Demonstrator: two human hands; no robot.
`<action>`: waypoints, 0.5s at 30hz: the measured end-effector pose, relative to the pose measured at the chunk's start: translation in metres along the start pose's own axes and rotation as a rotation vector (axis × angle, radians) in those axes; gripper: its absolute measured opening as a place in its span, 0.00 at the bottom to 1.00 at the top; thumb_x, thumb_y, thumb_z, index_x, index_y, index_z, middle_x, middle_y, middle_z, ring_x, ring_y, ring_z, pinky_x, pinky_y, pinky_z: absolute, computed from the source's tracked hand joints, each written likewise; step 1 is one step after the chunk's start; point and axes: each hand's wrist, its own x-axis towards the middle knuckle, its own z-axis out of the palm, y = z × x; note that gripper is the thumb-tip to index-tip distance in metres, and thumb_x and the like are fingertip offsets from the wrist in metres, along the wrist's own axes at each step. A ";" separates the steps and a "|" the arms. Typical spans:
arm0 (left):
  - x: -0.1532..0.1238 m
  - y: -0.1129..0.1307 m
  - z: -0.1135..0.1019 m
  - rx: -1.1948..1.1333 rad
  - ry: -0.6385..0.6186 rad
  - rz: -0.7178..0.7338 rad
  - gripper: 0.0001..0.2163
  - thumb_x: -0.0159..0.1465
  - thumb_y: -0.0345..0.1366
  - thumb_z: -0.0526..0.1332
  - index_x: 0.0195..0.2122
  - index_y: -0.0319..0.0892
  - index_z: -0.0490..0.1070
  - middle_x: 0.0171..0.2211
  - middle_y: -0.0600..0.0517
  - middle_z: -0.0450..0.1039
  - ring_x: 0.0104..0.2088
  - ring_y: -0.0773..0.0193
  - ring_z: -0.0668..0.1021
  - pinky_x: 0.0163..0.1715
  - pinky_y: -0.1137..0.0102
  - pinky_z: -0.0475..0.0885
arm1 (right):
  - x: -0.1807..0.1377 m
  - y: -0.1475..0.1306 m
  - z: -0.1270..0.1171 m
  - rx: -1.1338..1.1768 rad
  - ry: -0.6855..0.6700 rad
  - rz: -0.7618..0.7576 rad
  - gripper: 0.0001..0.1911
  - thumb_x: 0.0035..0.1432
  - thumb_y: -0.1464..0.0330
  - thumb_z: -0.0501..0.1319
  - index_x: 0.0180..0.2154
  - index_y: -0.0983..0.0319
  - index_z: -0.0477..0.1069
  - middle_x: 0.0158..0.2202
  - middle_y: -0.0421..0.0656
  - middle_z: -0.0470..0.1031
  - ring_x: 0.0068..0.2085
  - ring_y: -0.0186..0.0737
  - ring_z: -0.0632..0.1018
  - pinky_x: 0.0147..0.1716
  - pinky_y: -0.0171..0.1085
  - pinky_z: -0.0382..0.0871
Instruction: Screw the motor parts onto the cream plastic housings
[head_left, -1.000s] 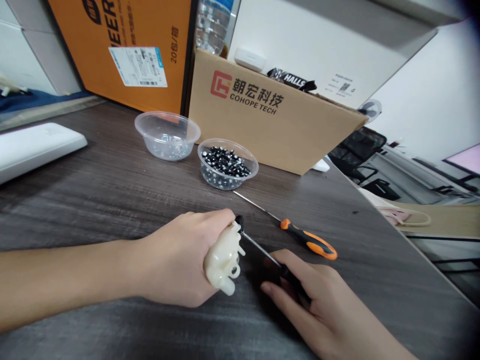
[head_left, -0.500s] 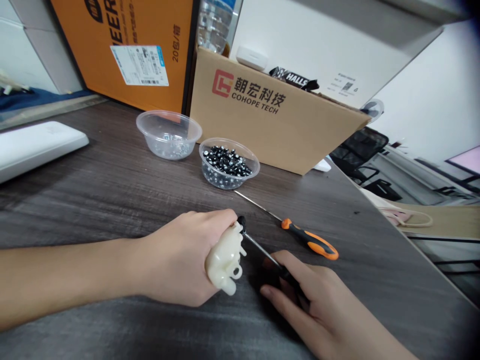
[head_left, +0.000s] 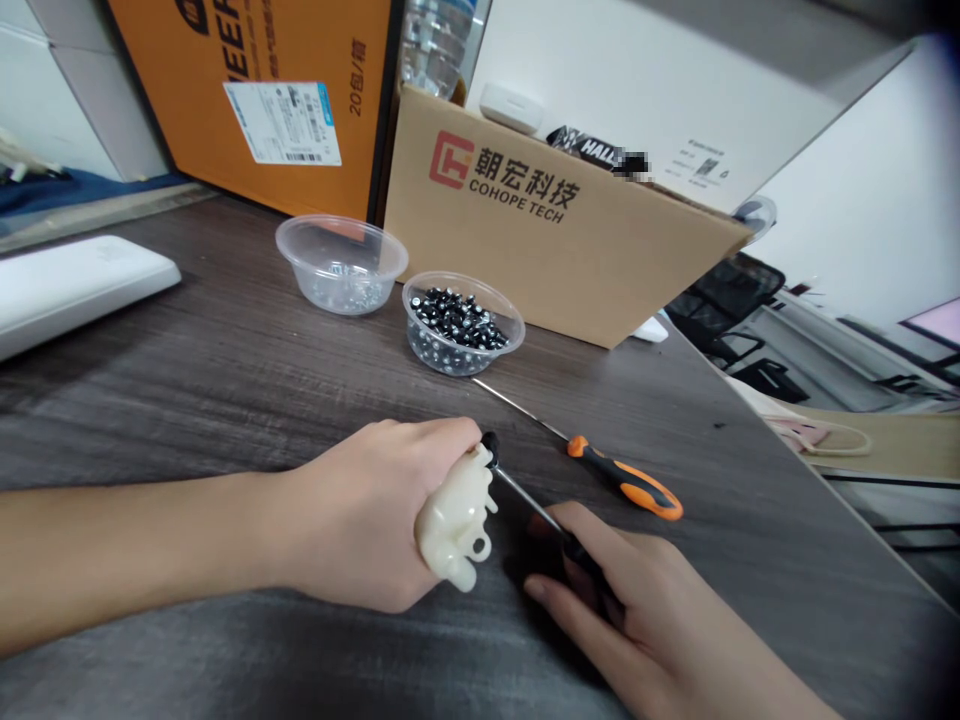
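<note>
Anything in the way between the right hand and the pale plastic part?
Nothing visible: the black-handled tool in the right hand runs to a black piece at the pale plastic part. The orange-handled screwdriver lies beyond that line.

Two clear bowls [head_left: 330, 245] [head_left: 510, 318], two screwdrivers [head_left: 529, 495] [head_left: 600, 463], one cream part [head_left: 454, 520] and two hands [head_left: 375, 520] [head_left: 637, 590] appear on the near side of one carton [head_left: 555, 265].

A cream plastic part [head_left: 452, 525] and a black-handled screwdriver [head_left: 534, 500], held over the table [head_left: 217, 390]
The left grip [head_left: 367, 525] wraps the part; the right grip [head_left: 637, 600] holds the screwdriver, which reaches a black piece [head_left: 490, 448] at the part's upper end. Beyond, an orange-and-black screwdriver [head_left: 626, 480] points at a clear bowl [head_left: 495, 303] of black pieces [head_left: 459, 320], a second bowl [head_left: 306, 262] just beside it.
</note>
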 end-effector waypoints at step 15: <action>0.003 0.005 0.002 0.113 -0.014 -0.105 0.14 0.52 0.37 0.66 0.38 0.46 0.66 0.30 0.55 0.71 0.30 0.60 0.77 0.30 0.68 0.64 | 0.001 -0.002 0.001 -0.009 -0.028 0.027 0.05 0.71 0.63 0.53 0.39 0.54 0.62 0.31 0.38 0.77 0.28 0.43 0.77 0.27 0.40 0.68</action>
